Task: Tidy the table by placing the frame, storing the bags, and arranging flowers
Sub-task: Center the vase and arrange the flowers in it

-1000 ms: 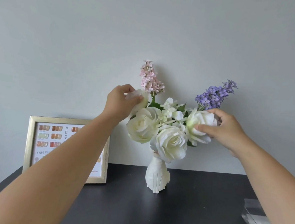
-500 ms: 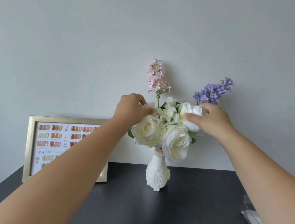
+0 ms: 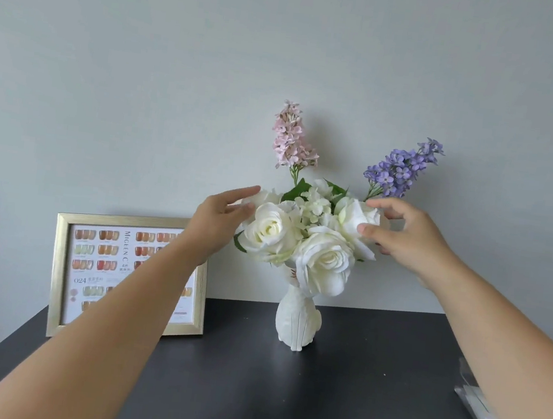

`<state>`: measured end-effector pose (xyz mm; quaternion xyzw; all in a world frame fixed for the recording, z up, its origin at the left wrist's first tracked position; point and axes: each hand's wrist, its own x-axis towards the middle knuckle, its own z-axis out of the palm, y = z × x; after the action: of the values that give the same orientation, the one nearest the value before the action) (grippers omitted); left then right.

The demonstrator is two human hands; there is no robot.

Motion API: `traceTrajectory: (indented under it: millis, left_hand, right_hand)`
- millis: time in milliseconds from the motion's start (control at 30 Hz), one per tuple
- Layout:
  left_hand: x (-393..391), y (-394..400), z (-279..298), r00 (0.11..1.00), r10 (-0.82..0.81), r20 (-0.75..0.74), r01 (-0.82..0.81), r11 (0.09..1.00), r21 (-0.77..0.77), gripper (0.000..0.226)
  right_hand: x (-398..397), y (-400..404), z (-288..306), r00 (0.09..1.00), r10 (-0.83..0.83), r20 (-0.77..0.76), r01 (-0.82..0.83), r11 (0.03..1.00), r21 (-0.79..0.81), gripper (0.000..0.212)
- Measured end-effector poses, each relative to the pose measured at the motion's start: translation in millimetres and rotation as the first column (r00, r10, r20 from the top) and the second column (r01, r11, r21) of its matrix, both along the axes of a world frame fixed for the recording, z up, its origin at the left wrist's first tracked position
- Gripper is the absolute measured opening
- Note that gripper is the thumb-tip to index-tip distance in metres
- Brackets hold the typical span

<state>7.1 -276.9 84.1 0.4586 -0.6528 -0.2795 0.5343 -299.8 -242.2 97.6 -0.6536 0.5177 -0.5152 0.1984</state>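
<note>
A white ribbed vase [image 3: 296, 320] stands near the back of the dark table [image 3: 247, 395]. It holds white roses [image 3: 322, 259], a pink flower spike [image 3: 291, 138] and a purple flower spike [image 3: 402, 168]. My left hand [image 3: 225, 212] is flat beside the left rose, fingers apart, touching its petals. My right hand [image 3: 406, 238] curves around the right rose [image 3: 353, 218], thumb and fingertips apart at its edge. A gold picture frame [image 3: 64, 271] with a colour chart leans against the wall at the left, partly hidden by my left arm.
A clear plastic box [image 3: 479, 415] with bags lies at the table's right edge, half behind my right forearm. A plain grey wall [image 3: 145, 74] rises right behind the vase and frame. The table's left edge runs diagonally at the lower left.
Both hands have opened and eased outward off the roses they were gripping. The bunch sits more upright, with the pink spike nearer the middle.
</note>
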Motion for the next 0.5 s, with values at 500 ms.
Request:
traceTrajectory:
  millis: [500]
  left_hand:
    - [-23.0,-0.3,-6.1,0.953,0.189,0.238,-0.128,0.96,-0.25,0.018]
  right_hand:
    - [3.9,-16.2,-13.4,0.997,-0.058,0.044,0.054,0.995,0.083,0.03]
